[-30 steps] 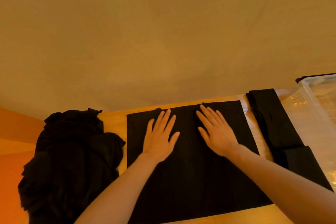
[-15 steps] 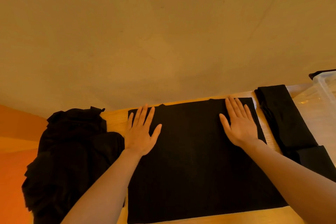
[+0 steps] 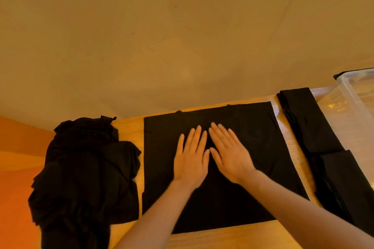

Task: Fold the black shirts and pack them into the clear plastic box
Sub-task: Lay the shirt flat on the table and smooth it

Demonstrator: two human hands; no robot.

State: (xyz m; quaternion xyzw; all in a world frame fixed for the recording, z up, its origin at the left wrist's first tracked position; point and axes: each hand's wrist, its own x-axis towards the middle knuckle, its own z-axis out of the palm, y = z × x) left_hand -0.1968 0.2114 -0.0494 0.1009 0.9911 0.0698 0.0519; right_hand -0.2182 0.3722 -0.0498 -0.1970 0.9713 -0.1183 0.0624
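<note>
A black shirt [image 3: 253, 135], folded into a flat rectangle, lies on the wooden table [image 3: 129, 127] in front of me. My left hand [image 3: 191, 157] and my right hand [image 3: 228, 151] rest flat on its middle, side by side, fingers straight and pointing away from me. A heap of unfolded black shirts [image 3: 85, 172] sits at the left. Folded black shirts [image 3: 309, 125] lie in a strip at the right. The clear plastic box [image 3: 356, 91] stands at the far right, partly cut off.
A plain beige wall rises behind the table's far edge. An orange surface [image 3: 18, 168] shows left of the heap. A narrow strip of bare wood separates the flat shirt from the folded strip.
Both hands slid from the shirt's outer upper corners back together at its middle. A second before, they were also near the middle.
</note>
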